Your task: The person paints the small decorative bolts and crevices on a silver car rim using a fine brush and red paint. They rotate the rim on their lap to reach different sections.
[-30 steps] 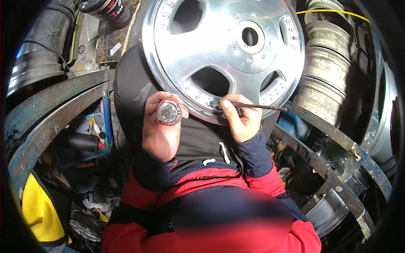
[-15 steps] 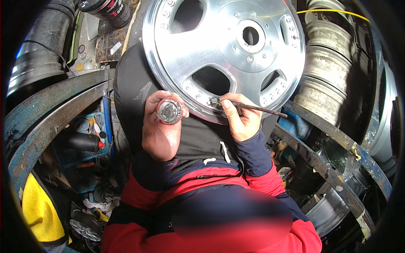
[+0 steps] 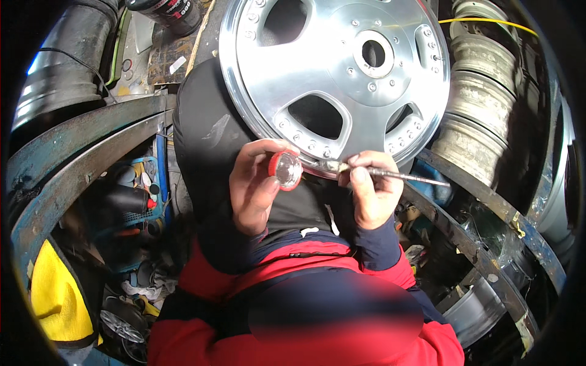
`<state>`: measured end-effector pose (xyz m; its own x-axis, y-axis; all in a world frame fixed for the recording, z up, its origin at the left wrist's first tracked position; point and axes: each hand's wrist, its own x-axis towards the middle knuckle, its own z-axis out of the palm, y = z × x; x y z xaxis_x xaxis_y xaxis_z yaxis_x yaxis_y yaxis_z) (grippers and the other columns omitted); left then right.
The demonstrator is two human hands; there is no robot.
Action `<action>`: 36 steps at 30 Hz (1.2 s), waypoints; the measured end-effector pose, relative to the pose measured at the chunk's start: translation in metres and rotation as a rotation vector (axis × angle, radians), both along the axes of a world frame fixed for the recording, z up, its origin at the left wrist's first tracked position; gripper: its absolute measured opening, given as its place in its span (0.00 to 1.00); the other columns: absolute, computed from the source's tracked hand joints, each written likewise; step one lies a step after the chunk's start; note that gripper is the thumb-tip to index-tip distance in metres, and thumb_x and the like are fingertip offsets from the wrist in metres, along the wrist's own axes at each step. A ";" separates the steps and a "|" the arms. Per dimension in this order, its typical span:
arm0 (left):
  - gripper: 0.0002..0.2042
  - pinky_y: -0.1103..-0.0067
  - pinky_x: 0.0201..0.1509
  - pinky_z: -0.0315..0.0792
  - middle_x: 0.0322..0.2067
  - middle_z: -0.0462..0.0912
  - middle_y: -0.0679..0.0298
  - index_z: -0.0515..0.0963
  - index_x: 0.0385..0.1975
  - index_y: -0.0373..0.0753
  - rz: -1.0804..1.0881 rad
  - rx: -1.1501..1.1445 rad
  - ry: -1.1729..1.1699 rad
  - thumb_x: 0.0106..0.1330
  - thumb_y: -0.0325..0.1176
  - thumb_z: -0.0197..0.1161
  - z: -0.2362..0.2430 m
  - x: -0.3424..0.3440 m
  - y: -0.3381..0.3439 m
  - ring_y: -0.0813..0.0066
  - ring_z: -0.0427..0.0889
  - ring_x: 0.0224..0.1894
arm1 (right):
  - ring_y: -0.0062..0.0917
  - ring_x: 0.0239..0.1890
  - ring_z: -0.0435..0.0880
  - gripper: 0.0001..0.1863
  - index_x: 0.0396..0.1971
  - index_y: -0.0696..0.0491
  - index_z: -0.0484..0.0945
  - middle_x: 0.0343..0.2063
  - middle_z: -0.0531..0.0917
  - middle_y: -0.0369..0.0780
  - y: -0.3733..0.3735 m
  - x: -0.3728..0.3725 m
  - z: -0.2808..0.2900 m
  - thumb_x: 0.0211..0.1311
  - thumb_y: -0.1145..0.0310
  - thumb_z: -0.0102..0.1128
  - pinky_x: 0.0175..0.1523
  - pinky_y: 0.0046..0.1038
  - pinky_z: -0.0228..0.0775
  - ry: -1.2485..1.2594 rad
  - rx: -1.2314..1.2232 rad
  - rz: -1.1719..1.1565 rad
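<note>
My left hand [image 3: 256, 195] grips a small round container [image 3: 289, 169] with a ridged red edge and a glossy silvery inside, tilted to the right. In my right hand [image 3: 372, 189] is a thin brush-like tool [image 3: 415, 179], pinched between thumb and fingers, its pale, smudged tip just right of the container, over the wheel's lower lip; whether it touches is unclear. The polished silver wheel [image 3: 299, 61] with bolts round its openings lies beyond both hands, over a dark padded or cloth-covered surface [image 3: 201, 134].
Curved rusty steel rails [image 3: 85, 140] flank me. Dull rims are stacked [image 3: 473, 110] at right, a yellow hose [image 3: 488, 23] behind them. A black canister [image 3: 168, 15] stands upper left. A blue basket of tools [image 3: 137, 213] and a yellow cloth [image 3: 58, 293] are at lower left.
The view has shifted slightly. My left hand has moved right and tipped the container sideways. My right hand has moved right and down, the tool's tip leaving the bolt for beside the container.
</note>
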<state>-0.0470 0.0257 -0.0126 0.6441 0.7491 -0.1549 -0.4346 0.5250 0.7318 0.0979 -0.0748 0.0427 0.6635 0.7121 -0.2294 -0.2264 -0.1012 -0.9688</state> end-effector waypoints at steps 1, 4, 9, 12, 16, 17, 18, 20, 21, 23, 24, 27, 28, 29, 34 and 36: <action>0.23 0.71 0.55 0.68 0.48 0.72 0.47 0.64 0.52 0.30 -0.005 0.013 0.014 0.59 0.35 0.55 0.001 0.000 -0.001 0.64 0.74 0.48 | 0.20 0.33 0.79 0.09 0.37 0.59 0.76 0.33 0.82 0.41 -0.001 -0.002 -0.001 0.58 0.76 0.64 0.40 0.22 0.71 -0.032 0.039 0.026; 0.23 0.70 0.60 0.65 0.49 0.72 0.48 0.64 0.52 0.29 -0.028 0.031 0.033 0.59 0.34 0.57 0.004 0.001 -0.001 0.64 0.73 0.53 | 0.23 0.35 0.82 0.09 0.35 0.60 0.80 0.33 0.83 0.43 0.005 -0.010 0.006 0.54 0.77 0.67 0.42 0.24 0.73 -0.109 0.015 0.041; 0.23 0.70 0.61 0.63 0.49 0.71 0.49 0.64 0.52 0.30 -0.066 0.036 0.029 0.58 0.30 0.59 0.006 -0.001 0.000 0.65 0.71 0.54 | 0.30 0.31 0.84 0.08 0.32 0.60 0.81 0.29 0.84 0.44 0.013 -0.004 0.009 0.50 0.79 0.68 0.37 0.26 0.75 -0.522 -0.028 0.210; 0.23 0.70 0.61 0.63 0.49 0.71 0.50 0.64 0.53 0.30 -0.078 0.028 0.025 0.58 0.30 0.59 0.007 -0.001 0.001 0.65 0.71 0.54 | 0.30 0.29 0.83 0.08 0.31 0.60 0.81 0.28 0.84 0.44 0.014 -0.003 0.009 0.50 0.78 0.68 0.35 0.26 0.74 -0.596 -0.025 0.229; 0.23 0.71 0.61 0.64 0.49 0.71 0.49 0.64 0.53 0.30 -0.092 0.027 0.014 0.58 0.30 0.59 0.007 0.000 0.001 0.66 0.71 0.53 | 0.31 0.27 0.82 0.08 0.31 0.59 0.81 0.27 0.84 0.44 0.013 -0.004 0.007 0.49 0.78 0.68 0.33 0.26 0.74 -0.606 -0.034 0.239; 0.23 0.71 0.60 0.64 0.49 0.71 0.49 0.64 0.53 0.30 -0.091 0.030 0.017 0.58 0.30 0.59 0.007 0.000 0.001 0.66 0.71 0.53 | 0.30 0.27 0.82 0.08 0.31 0.59 0.81 0.27 0.84 0.43 0.013 -0.004 0.006 0.49 0.78 0.68 0.33 0.26 0.74 -0.613 -0.036 0.237; 0.23 0.71 0.60 0.64 0.49 0.71 0.49 0.64 0.52 0.30 -0.088 0.037 0.021 0.58 0.31 0.59 0.006 0.000 0.001 0.66 0.71 0.53 | 0.30 0.26 0.82 0.08 0.31 0.59 0.81 0.27 0.84 0.43 0.014 -0.004 0.006 0.49 0.78 0.68 0.33 0.26 0.74 -0.628 -0.031 0.236; 0.23 0.71 0.60 0.64 0.49 0.71 0.49 0.64 0.52 0.30 -0.078 0.058 0.030 0.58 0.31 0.59 0.005 0.000 0.001 0.65 0.71 0.53 | 0.30 0.26 0.82 0.08 0.30 0.59 0.81 0.27 0.84 0.43 0.015 -0.003 0.007 0.49 0.78 0.68 0.32 0.26 0.74 -0.661 -0.019 0.233; 0.23 0.71 0.60 0.64 0.49 0.72 0.49 0.64 0.52 0.30 -0.072 0.071 0.035 0.58 0.31 0.59 0.005 0.000 0.002 0.65 0.71 0.53 | 0.30 0.26 0.82 0.08 0.30 0.60 0.81 0.26 0.84 0.44 0.015 -0.003 0.007 0.49 0.78 0.68 0.32 0.26 0.74 -0.669 -0.021 0.245; 0.23 0.71 0.60 0.64 0.49 0.71 0.49 0.65 0.52 0.30 -0.061 0.066 0.041 0.58 0.31 0.59 0.005 0.000 0.001 0.65 0.71 0.54 | 0.31 0.25 0.82 0.08 0.30 0.60 0.81 0.26 0.84 0.44 0.016 -0.002 0.006 0.48 0.78 0.69 0.32 0.26 0.74 -0.685 -0.024 0.269; 0.23 0.71 0.60 0.64 0.49 0.71 0.49 0.65 0.52 0.30 -0.055 0.063 0.045 0.58 0.31 0.59 0.005 0.000 0.000 0.65 0.71 0.54 | 0.31 0.25 0.82 0.08 0.30 0.60 0.81 0.26 0.84 0.44 0.016 -0.003 0.006 0.48 0.78 0.69 0.32 0.26 0.74 -0.690 -0.012 0.261; 0.23 0.71 0.60 0.64 0.49 0.71 0.49 0.65 0.52 0.30 -0.050 0.063 0.044 0.58 0.31 0.59 0.005 0.000 0.000 0.65 0.71 0.54 | 0.31 0.25 0.83 0.08 0.30 0.60 0.81 0.26 0.84 0.44 0.016 -0.003 0.006 0.48 0.78 0.69 0.32 0.26 0.74 -0.708 0.007 0.249; 0.23 0.71 0.60 0.64 0.50 0.71 0.49 0.65 0.52 0.30 -0.049 0.063 0.044 0.57 0.31 0.59 0.005 0.000 0.000 0.65 0.71 0.54 | 0.31 0.25 0.83 0.08 0.30 0.60 0.81 0.26 0.84 0.44 0.016 -0.003 0.006 0.48 0.78 0.69 0.32 0.26 0.74 -0.717 0.004 0.254; 0.23 0.71 0.60 0.64 0.50 0.71 0.49 0.65 0.52 0.30 -0.047 0.064 0.044 0.57 0.31 0.59 0.004 0.000 0.000 0.65 0.71 0.54 | 0.31 0.26 0.83 0.08 0.30 0.60 0.81 0.26 0.84 0.44 0.017 -0.003 0.007 0.48 0.78 0.69 0.32 0.26 0.74 -0.726 0.001 0.260; 0.23 0.71 0.60 0.64 0.50 0.71 0.49 0.64 0.52 0.30 -0.047 0.055 0.044 0.57 0.31 0.59 0.004 -0.001 0.000 0.65 0.71 0.54 | 0.30 0.25 0.83 0.07 0.30 0.60 0.81 0.27 0.84 0.44 0.017 -0.004 0.009 0.50 0.78 0.68 0.33 0.26 0.74 -0.679 -0.035 0.269; 0.23 0.71 0.60 0.64 0.50 0.71 0.49 0.64 0.52 0.30 -0.052 0.055 0.041 0.57 0.31 0.59 0.004 0.000 0.000 0.65 0.71 0.54 | 0.27 0.25 0.82 0.06 0.31 0.60 0.81 0.28 0.84 0.43 0.011 -0.005 0.007 0.52 0.78 0.67 0.33 0.25 0.74 -0.542 -0.050 0.195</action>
<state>-0.0472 0.0253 -0.0086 0.6763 0.7229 -0.1417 -0.3765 0.5045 0.7770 0.0925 -0.0635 0.0494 0.5534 0.8300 0.0702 0.3285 -0.1399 -0.9341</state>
